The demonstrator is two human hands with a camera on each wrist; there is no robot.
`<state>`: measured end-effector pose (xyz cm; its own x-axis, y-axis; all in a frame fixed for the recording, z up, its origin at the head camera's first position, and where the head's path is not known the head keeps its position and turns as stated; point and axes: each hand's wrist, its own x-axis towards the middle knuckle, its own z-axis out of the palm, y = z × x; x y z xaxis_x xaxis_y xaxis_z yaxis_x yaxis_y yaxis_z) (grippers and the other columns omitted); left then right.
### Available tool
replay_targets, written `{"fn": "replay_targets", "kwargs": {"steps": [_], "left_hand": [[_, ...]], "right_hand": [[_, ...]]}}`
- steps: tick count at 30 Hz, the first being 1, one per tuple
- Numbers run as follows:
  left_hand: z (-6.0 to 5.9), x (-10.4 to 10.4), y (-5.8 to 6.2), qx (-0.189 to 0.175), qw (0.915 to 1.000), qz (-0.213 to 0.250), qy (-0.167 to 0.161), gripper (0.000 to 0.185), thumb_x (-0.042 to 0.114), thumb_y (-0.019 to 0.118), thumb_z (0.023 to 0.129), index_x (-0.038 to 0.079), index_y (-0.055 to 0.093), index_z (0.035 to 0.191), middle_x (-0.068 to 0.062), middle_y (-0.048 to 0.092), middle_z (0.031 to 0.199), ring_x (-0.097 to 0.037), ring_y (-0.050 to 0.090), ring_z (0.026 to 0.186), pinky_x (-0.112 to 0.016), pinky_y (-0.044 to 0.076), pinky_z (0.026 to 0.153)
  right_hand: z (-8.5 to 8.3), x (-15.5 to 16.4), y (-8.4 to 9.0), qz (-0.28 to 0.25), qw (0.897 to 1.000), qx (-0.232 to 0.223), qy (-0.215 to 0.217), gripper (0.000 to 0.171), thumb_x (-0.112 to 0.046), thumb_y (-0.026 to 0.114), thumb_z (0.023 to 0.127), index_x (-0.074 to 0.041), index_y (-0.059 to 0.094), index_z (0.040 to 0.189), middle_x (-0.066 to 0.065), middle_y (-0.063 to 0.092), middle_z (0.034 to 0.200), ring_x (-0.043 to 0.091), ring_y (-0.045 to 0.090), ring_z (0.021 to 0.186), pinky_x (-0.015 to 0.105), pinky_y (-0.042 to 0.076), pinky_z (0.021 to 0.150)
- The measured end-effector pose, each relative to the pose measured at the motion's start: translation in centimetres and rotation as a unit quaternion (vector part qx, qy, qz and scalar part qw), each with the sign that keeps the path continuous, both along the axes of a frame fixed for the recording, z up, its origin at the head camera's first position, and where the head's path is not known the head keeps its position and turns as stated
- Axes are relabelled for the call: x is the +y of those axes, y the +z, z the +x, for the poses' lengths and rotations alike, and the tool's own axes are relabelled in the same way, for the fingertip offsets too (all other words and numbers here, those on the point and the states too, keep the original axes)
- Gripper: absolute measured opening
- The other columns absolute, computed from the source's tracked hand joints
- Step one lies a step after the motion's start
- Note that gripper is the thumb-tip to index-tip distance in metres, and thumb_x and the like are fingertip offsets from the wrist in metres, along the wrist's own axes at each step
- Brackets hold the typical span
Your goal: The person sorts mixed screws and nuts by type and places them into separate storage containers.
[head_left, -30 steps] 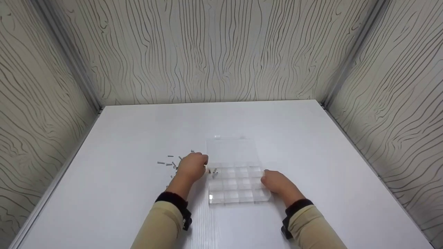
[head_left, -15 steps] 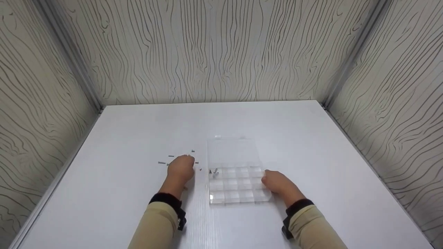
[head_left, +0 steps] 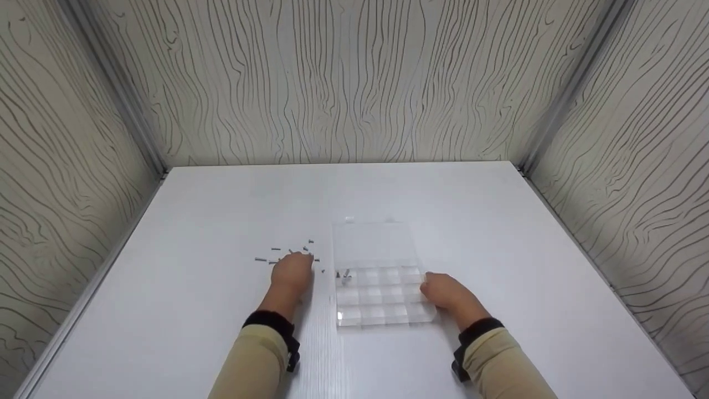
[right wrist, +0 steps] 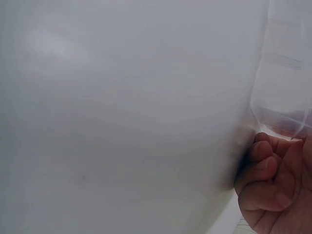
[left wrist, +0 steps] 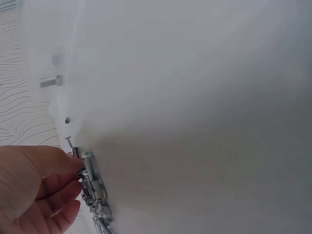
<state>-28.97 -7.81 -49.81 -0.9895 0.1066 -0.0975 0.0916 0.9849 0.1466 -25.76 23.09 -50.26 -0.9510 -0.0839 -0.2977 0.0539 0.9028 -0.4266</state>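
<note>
My left hand (head_left: pixel 292 274) is down at a heap of small metal screws (left wrist: pixel 97 187) on the table, left of the box. In the left wrist view its thumb and fingertips come together on a small screw (left wrist: pixel 81 172) at the heap's edge. A clear plastic compartment box (head_left: pixel 382 313) lies with its lid (head_left: pixel 372 241) folded back, away from me. Several screws (head_left: pixel 346 274) sit in its far left compartment. My right hand (head_left: pixel 446 291) grips the box's right side, thumb at the top edge; the right wrist view shows its other fingers curled by the wall.
Loose screws (head_left: pixel 260 259) lie scattered beyond and left of my left hand, and a tiny one (head_left: pixel 323 271) lies between it and the box. The white table (head_left: pixel 554 266) meets a wood-grain patterned wall (head_left: pixel 354 83) at the back, with similar panels at both sides.
My left hand has gone left from beside the box's far left compartment to the screw heap, and has barely shifted since half a second ago. The right hand stays on the box.
</note>
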Motion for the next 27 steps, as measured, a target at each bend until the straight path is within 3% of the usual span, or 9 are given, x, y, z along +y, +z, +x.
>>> {"fn": "replay_targets", "kwargs": {"steps": [9, 14, 19, 27], "left_hand": [[-0.1, 0.0, -0.2, 0.014, 0.9996, -0.017, -0.017, 0.03, 0.011, 0.05, 0.092, 0.007, 0.056, 0.121, -0.014, 0.059, 0.115, -0.028, 0.054, 0.11, -0.041, 0.044, 0.094], [-0.2, 0.4, 0.4, 0.027, 0.9993, 0.011, -0.023, 0.021, 0.008, 0.055, 0.088, 0.008, 0.064, 0.106, -0.011, 0.062, 0.109, -0.025, 0.057, 0.104, -0.037, 0.047, 0.09], [-0.4, 1.4, 1.2, 0.057, 0.9966, 0.044, -0.04, 0.01, 0.006, 0.062, 0.082, 0.01, 0.067, 0.091, -0.006, 0.064, 0.088, -0.021, 0.061, 0.083, -0.032, 0.052, 0.072], [-0.4, 3.4, 1.9, 0.07, 0.9931, 0.07, -0.062, 0.007, 0.013, 0.064, 0.083, 0.014, 0.062, 0.089, 0.001, 0.06, 0.079, -0.015, 0.059, 0.074, -0.027, 0.051, 0.065]], "right_hand": [[-0.1, -0.2, 0.3, -0.018, 1.0, -0.017, -0.017, 0.031, -0.012, 0.041, 0.091, 0.003, 0.055, 0.113, 0.012, 0.061, 0.093, 0.023, 0.055, 0.078, 0.04, 0.047, 0.075], [-0.1, -0.3, 0.6, -0.016, 1.0, -0.015, -0.009, 0.029, -0.011, 0.042, 0.09, 0.004, 0.056, 0.111, 0.013, 0.06, 0.092, 0.024, 0.054, 0.077, 0.04, 0.047, 0.074], [-0.1, -0.2, 0.6, -0.025, 0.999, -0.017, -0.015, 0.028, -0.009, 0.041, 0.089, 0.002, 0.057, 0.109, 0.011, 0.06, 0.089, 0.022, 0.054, 0.075, 0.038, 0.047, 0.072], [-0.3, -0.1, 0.3, -0.015, 1.0, -0.018, -0.016, 0.036, -0.01, 0.04, 0.088, 0.008, 0.053, 0.116, 0.017, 0.061, 0.1, 0.024, 0.055, 0.081, 0.042, 0.047, 0.078]]}}
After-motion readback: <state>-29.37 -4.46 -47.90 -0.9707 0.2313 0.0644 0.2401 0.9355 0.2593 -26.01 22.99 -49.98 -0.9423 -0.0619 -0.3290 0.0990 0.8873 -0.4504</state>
